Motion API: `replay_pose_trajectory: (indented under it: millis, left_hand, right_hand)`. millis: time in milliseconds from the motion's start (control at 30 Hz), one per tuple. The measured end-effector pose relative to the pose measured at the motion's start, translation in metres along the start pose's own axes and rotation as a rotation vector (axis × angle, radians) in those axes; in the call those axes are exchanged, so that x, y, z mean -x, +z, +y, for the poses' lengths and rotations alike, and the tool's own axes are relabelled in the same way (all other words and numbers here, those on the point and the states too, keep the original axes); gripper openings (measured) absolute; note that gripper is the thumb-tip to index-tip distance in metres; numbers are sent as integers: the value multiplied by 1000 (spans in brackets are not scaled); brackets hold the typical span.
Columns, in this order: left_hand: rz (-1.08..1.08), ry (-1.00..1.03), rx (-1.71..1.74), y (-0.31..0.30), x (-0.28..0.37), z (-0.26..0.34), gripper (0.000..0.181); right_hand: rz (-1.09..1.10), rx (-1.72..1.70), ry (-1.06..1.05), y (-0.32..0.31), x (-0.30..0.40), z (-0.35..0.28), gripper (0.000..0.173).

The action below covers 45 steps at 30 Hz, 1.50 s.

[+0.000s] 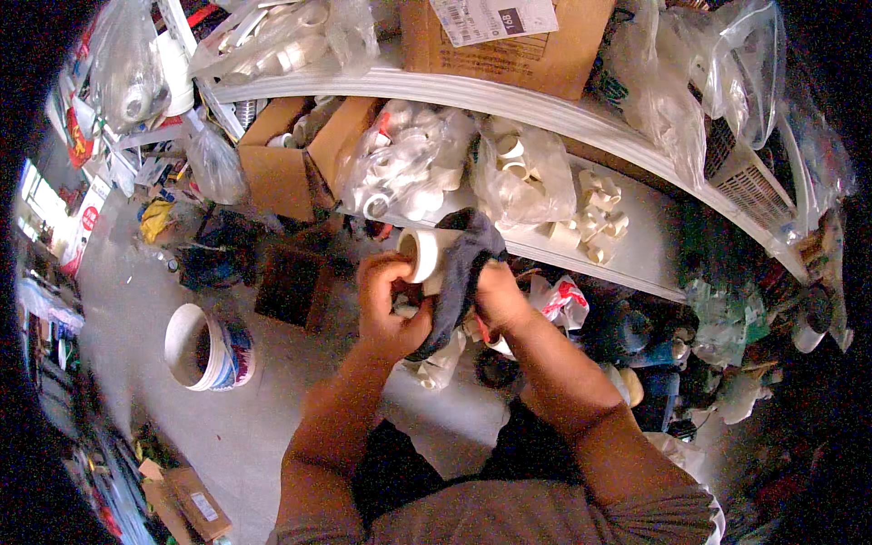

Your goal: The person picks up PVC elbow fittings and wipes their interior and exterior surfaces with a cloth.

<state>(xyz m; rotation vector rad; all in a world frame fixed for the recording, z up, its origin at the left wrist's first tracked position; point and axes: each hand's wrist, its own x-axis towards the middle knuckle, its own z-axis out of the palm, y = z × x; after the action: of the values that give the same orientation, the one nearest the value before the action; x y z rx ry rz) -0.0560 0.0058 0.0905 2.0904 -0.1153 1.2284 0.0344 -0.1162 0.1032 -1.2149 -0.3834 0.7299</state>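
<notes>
In the head view, my left hand (388,310) grips a white plastic pipe fitting (426,255) by its lower left side, thumb and fingers curled about it. A dark cloth (464,279) is draped against the right side of the fitting. My right hand (499,289) is closed on the cloth's right edge; its fingertips are partly hidden. Behind the hands, on the lower shelf, lie a clear plastic bag of white fittings (409,163), a second such bag (524,177) and several loose fittings (596,218).
The shelf edge (477,92) curves across above the hands, with a cardboard box (504,48) on it. An open cardboard box (279,177) stands left of the bags. A white bucket (211,351) is on the floor at left. Bags and clutter lie below right.
</notes>
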Motion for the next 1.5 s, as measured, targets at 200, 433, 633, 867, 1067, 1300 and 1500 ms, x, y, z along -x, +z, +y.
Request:
replay_pose_trajectory:
  millis: [200,433,633,867,1067,1300,1500]
  left_hand:
    - [175,-661,822,-5,-6,4,40]
    - [-25,-969,752,-7,-16,-7,38]
    - [-427,-1225,1049,-4,1,-15,58]
    - [-736,-984,944,15,15,-9,89]
    - [-357,-851,754,28,40,-46,63]
    - [-195,-1004,941,28,16,-8,49]
    - [-296,-1164,1027,22,3,3,52]
  right_hand:
    - [-125,2,-32,-22,-9,12,32]
    - [-181,139,-182,-40,2,-3,51]
    - [-308,266,24,-48,-8,0,28]
    - [-235,376,-31,-42,1,-4,35]
    - [-179,125,-48,-24,11,-5,41]
    - [-337,373,-180,-31,17,-10,76]
    - [-485,644,-231,-46,14,-24,85]
